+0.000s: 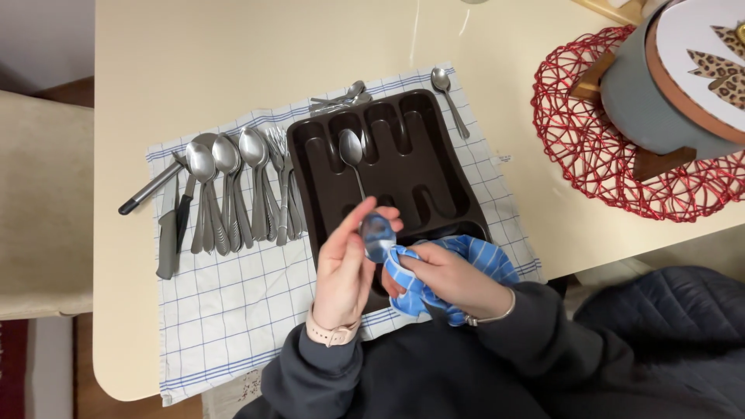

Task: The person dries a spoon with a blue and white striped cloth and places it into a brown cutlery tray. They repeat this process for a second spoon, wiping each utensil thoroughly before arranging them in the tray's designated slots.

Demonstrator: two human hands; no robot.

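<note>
Your left hand (345, 264) pinches a spoon (377, 235) by its bowl, fingers closed around it, above the near edge of the dark cutlery tray (403, 155). Your right hand (450, 279) grips a blue striped cloth (481, 260) bunched against the spoon. Loose cutlery (225, 194) lies on the checked towel (233, 302) toward the table's left edge.

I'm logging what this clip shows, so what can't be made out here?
- Head view: handle of the spoon, hidden by the left hand and the blue cloth in the right hand.
- Near end of the tray, behind both hands.
- Grey pot, cut off by the frame's edge.
</note>
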